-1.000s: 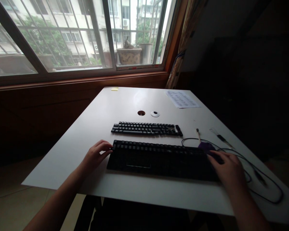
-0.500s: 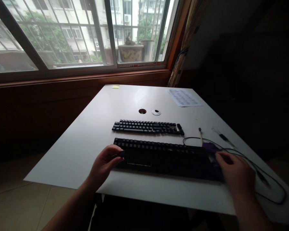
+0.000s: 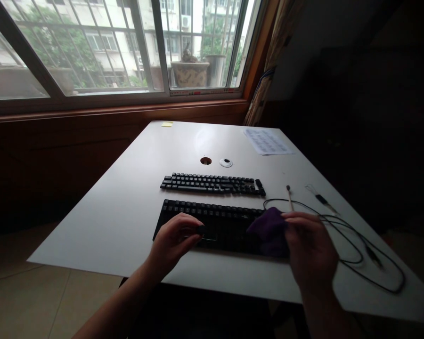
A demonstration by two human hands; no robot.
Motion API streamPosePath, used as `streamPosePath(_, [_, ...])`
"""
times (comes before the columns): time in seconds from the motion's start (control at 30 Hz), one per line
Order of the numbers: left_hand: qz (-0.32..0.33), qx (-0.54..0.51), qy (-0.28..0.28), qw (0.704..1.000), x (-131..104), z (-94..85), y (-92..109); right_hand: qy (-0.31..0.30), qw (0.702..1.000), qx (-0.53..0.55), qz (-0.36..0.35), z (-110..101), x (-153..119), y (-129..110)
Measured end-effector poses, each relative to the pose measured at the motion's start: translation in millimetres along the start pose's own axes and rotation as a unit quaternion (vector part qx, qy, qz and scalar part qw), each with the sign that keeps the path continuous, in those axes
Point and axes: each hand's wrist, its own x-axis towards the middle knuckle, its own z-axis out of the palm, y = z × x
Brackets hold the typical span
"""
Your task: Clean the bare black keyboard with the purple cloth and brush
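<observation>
My left hand (image 3: 176, 238) pinches a small black keycap (image 3: 200, 230) above the near part of a black keyboard (image 3: 229, 235). Between the thumb and fingers of my right hand (image 3: 309, 242) hangs a purple cloth (image 3: 270, 230), over the keyboard's right side. Two rows of keys show along the keyboard's far edge, while its nearer part looks dark and bare of keys. Behind it, several loose black keycaps (image 3: 212, 183) lie on the table, set out in rows like a keyboard layout.
On the white table (image 3: 102, 226), a black cable (image 3: 360, 256) loops at the right. A small brush (image 3: 289, 195) and a wire-ended tool (image 3: 321, 198) lie near it. Printed papers (image 3: 268, 142), a round cable hole (image 3: 205, 161) and its white cover (image 3: 226, 162) are farther back.
My right hand has lifted the purple cloth and brought it left over the keyboard. My left hand has moved right with the keycap. The view has shifted slightly.
</observation>
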Motion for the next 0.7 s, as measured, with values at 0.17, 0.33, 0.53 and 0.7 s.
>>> streamPosePath(0.17, [0.029, 0.057, -0.009, 0.998, 2, 10.2, 0, -0.129, 0.986, 0.106, -0.026, 44, -16, -33])
streamPosePath(0.33, [0.031, 0.058, -0.012, 0.998, 3, 17.3, 2, -0.203, 0.971, 0.102, -0.081, 70, -22, -44])
streamPosePath(0.53, [0.073, 0.143, 0.019, 0.987, 5, 21.2, 8, -0.236, 0.966, 0.049, -0.095, 73, -23, -42])
streamPosePath(0.7, [0.106, 0.185, 0.048, 0.976, 4, 27.6, 10, -0.221, 0.970, 0.051, -0.087, 73, -25, -40])
